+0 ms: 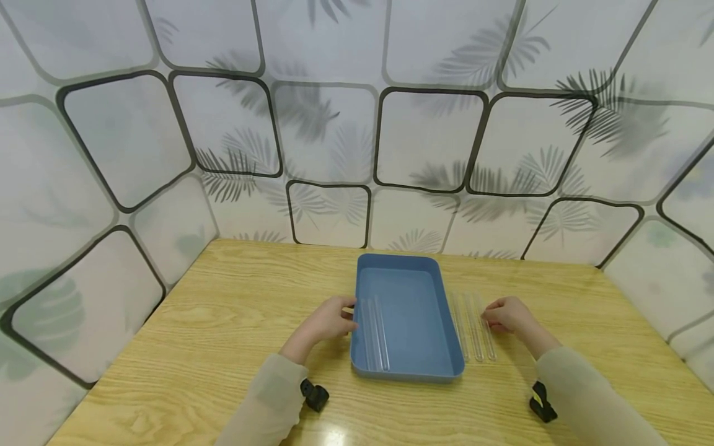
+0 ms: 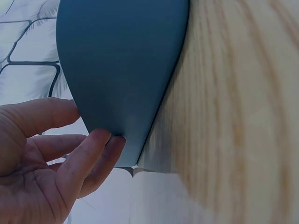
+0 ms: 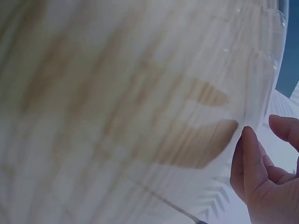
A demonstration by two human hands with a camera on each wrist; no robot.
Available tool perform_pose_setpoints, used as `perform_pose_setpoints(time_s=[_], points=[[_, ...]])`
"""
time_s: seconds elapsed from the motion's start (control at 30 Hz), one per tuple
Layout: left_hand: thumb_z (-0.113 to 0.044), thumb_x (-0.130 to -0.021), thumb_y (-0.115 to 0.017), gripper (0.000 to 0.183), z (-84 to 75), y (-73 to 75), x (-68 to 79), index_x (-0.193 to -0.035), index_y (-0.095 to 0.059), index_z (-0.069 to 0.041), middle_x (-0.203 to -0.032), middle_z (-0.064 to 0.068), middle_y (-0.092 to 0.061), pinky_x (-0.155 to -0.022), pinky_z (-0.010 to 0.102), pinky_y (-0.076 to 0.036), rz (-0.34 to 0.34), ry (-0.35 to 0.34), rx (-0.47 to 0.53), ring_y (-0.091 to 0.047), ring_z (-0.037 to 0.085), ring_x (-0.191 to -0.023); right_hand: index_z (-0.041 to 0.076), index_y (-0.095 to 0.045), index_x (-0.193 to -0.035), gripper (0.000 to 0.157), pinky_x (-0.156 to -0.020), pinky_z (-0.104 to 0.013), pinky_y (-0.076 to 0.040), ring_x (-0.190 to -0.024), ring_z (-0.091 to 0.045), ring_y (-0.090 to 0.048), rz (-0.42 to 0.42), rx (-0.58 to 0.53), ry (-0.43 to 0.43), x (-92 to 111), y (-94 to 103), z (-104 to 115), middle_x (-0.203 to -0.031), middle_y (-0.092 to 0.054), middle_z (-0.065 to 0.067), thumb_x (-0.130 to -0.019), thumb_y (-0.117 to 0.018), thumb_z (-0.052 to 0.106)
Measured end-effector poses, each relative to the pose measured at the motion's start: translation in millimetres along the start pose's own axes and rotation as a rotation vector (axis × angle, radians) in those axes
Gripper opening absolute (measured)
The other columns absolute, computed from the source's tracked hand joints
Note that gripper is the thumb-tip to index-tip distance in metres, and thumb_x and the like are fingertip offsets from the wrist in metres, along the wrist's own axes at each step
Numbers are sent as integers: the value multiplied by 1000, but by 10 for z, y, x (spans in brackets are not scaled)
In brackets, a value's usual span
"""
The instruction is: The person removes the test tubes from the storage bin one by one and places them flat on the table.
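A blue rectangular tray (image 1: pixel 409 322) sits on the table, with clear test tubes (image 1: pixel 375 334) lying lengthwise along its left side. My left hand (image 1: pixel 333 319) touches the tray's outer left wall; in the left wrist view, its relaxed fingers (image 2: pixel 96 154) rest against that wall. Right of the tray lie three clear test tubes (image 1: pixel 474 328), roughly parallel. At the rightmost one, my right hand (image 1: pixel 506 314) pinches the tube's upper part between thumb and fingers. The right wrist view shows the fingertips (image 3: pixel 247 135) at the transparent tube (image 3: pixel 257 93), whose outline is faint.
The wood-grain table (image 1: pixel 268 291) spreads around the tray. A patterned curtain (image 1: pixel 329 136) with leaf prints stands behind and on both sides. Black devices (image 1: pixel 315 395) are worn at the wrists, over light sleeves (image 1: pixel 273 396).
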State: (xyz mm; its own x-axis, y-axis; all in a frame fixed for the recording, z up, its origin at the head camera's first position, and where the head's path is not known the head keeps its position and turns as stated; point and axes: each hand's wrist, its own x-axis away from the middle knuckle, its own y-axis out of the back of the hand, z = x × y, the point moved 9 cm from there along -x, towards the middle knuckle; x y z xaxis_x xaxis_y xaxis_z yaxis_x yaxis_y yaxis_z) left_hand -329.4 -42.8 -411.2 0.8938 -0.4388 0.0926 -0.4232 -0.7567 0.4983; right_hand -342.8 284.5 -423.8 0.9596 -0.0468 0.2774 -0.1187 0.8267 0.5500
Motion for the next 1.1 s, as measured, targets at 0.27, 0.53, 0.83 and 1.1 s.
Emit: perform_pose_setpoints(time_s=[0.27,0.53,0.83,1.1], points=[[2,-81,-58,55,-12,9,11,-129,-35,11,-123,25,-45,-65,32,-50,-4,-1,-4,-52,33,-103,-22,-45,-103,33,-63,-29,-51,-65,-12,-57,-1,-9,35,30,47,72,-79,-57,-12,-82,-54,2],[3,-80,-58,54,-10,22,5,-129,-36,11,-122,24,-46,-66,31,-50,-13,5,-17,-53,33,-102,-21,-43,-108,36,-66,-30,-51,-71,-15,-58,18,2,46,49,62,162,-86,-57,-14,-85,-53,4],[5,-80,-58,54,-48,18,26,-128,-35,13,-125,26,-42,-66,32,-50,-11,5,-4,-52,35,-103,-20,-46,-108,36,-67,-31,-51,-74,-17,-59,20,37,58,58,7,257,-89,-56,-16,-84,-55,6],[5,-80,-58,54,-36,7,18,-128,-35,12,-125,25,-42,-66,31,-50,-12,10,-8,-52,34,-103,-17,-46,-111,41,-68,-31,-51,-80,-24,-60,56,26,76,-19,-140,377,-95,-56,-23,-83,-59,11]])
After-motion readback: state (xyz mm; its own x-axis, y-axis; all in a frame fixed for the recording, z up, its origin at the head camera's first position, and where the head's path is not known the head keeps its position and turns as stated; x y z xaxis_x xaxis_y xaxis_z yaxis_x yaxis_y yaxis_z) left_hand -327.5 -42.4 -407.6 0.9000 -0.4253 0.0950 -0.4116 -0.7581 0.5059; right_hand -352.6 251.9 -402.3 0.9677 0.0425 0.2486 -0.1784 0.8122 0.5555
